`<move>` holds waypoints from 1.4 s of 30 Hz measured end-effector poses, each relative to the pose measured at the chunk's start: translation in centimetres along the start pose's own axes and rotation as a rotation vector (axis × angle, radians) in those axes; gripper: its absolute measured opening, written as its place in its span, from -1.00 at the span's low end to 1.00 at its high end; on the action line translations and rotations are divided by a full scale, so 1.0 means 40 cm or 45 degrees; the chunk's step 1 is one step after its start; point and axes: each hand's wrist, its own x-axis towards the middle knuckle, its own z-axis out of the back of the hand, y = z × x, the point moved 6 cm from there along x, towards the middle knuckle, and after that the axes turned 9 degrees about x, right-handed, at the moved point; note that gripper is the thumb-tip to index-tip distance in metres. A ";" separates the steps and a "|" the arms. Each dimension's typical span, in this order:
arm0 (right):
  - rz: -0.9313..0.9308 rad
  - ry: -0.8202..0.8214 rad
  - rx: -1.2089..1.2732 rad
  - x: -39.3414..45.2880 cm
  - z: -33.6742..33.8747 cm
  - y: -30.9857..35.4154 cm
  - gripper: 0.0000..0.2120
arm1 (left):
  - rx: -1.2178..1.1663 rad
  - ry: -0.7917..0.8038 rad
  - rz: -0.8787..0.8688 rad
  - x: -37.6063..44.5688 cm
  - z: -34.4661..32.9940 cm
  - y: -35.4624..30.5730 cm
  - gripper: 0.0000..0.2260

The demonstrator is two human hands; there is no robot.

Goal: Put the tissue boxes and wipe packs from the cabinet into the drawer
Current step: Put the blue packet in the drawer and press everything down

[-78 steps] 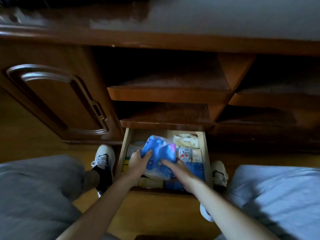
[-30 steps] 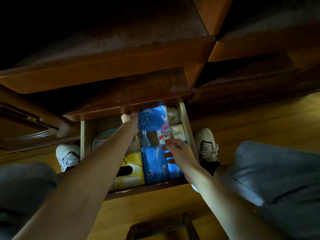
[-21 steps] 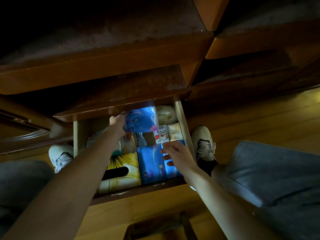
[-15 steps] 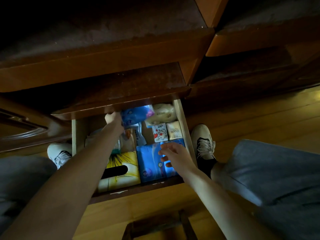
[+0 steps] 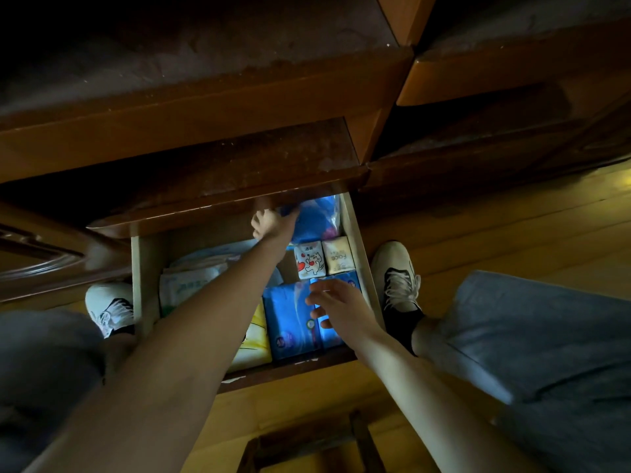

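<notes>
The open wooden drawer (image 5: 362, 264) sits low in the cabinet, packed with tissue and wipe packs. My left hand (image 5: 271, 224) reaches to the drawer's back and grips a blue wipe pack (image 5: 316, 220), pressed into the back right corner under the shelf edge. My right hand (image 5: 336, 303) hovers with fingers spread over blue tissue packs (image 5: 290, 322) at the front right. Two small tissue packs (image 5: 322, 257) lie between the hands. A yellow tissue box (image 5: 254, 339) and a white wipe pack (image 5: 186, 285) lie partly under my left arm.
Dark wooden shelves (image 5: 239, 165) overhang the drawer's back. A cabinet door (image 5: 44, 254) stands at the left. My feet in white shoes (image 5: 396, 271) flank the drawer on the wooden floor (image 5: 495, 233). A wooden stool (image 5: 307, 445) is below.
My left hand has carried the blue wipe pack from the drawer's back middle to its back right corner, covering the pale pack there. My right hand stays over the front blue packs.
</notes>
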 end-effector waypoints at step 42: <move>0.543 0.426 -2.607 -0.154 -0.121 -0.100 -0.75 | 1.397 0.204 -1.120 -0.507 0.287 0.423 -0.69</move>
